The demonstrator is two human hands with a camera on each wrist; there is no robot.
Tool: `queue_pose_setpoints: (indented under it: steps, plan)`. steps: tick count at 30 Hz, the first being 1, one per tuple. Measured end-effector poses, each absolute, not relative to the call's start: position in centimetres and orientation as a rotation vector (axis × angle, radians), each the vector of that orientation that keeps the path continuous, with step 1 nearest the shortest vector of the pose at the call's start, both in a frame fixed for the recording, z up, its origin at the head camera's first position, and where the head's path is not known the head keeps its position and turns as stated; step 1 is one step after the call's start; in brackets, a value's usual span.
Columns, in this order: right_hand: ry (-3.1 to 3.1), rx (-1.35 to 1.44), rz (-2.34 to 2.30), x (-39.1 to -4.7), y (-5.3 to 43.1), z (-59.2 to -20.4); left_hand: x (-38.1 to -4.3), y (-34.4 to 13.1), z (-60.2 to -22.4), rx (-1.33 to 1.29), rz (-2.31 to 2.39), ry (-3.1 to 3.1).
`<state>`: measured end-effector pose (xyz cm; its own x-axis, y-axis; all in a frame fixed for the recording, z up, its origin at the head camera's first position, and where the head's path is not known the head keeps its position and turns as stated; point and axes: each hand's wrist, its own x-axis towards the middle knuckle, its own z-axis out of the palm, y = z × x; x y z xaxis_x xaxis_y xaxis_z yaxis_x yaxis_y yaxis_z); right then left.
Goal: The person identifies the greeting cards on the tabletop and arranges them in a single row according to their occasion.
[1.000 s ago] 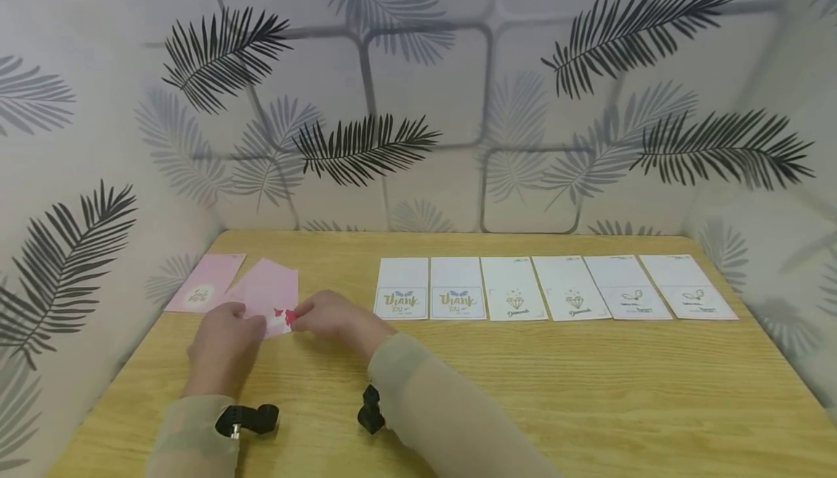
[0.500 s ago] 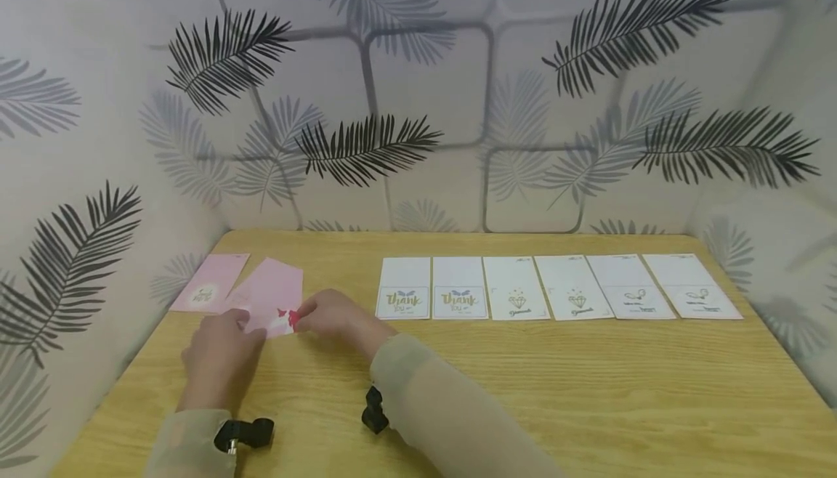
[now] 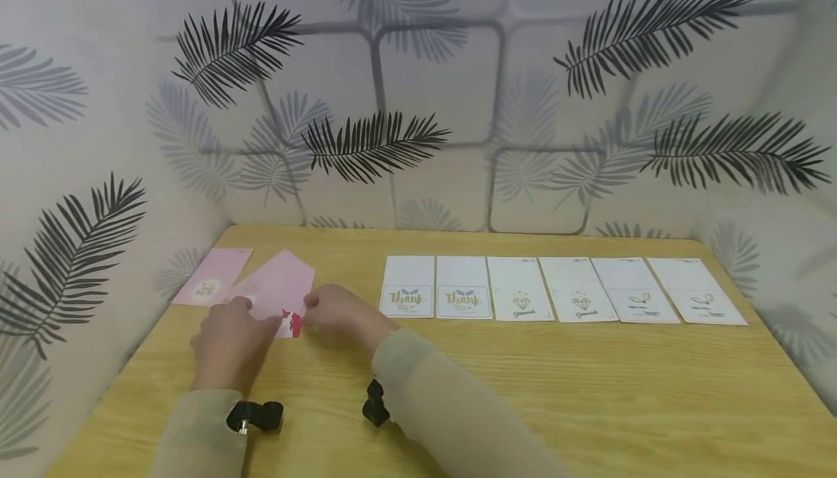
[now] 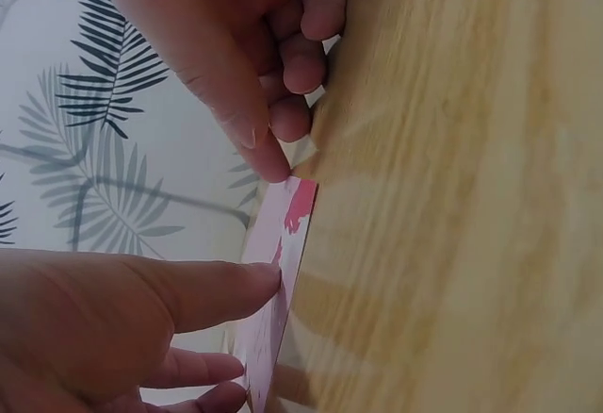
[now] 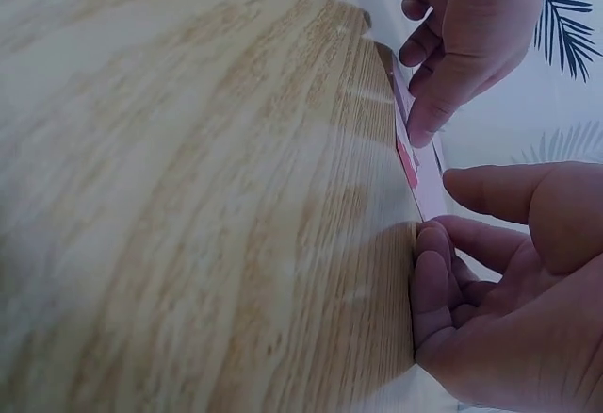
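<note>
A pink card (image 3: pixel 282 285) with red and white print at its near end lies at the table's left side, turned at an angle. My left hand (image 3: pixel 234 333) is at its near left part. In the left wrist view the left thumb (image 4: pixel 236 286) lies on the card's face and the other fingers meet its far edge. My right hand (image 3: pixel 343 311) is at the card's right edge. The right wrist view shows its index finger reaching the card's edge, the thumb (image 5: pixel 495 189) raised apart and the other fingers bent.
Another pink card (image 3: pixel 212 278) with a pale round print lies at the far left. A row of white cards stretches along the back right, including thank-you cards (image 3: pixel 408 289), diamond cards (image 3: pixel 519 293) and plant-sprig cards (image 3: pixel 700 293). Leaf-patterned walls (image 3: pixel 445 173) border the wooden table (image 3: pixel 510 391).
The right thumb and fingers have shifted off the card's red corner to its right edge. More of the red print shows. The left hand stays on the card, and the head view has shifted slightly.
</note>
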<state>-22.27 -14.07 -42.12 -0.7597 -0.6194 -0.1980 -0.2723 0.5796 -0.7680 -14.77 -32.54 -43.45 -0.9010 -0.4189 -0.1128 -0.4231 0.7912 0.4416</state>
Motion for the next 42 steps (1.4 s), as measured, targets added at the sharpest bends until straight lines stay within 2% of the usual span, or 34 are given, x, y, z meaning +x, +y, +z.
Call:
queue_pose_setpoints:
  steps: [11, 22, 42]
  plan:
    - [2.342, -0.720, -1.053, -22.3, -13.8, -42.1, -15.1, -31.7, -42.6, -0.690, 0.754, 2.994]
    - [2.332, -0.741, -1.079, -22.6, -13.5, -42.6, -15.3, -31.1, -41.7, -0.667, 0.556, 2.958]
    - [2.259, -0.741, -1.179, -22.5, -13.1, -42.7, -14.6, -31.9, -41.1, -0.699, 0.591, 2.920]
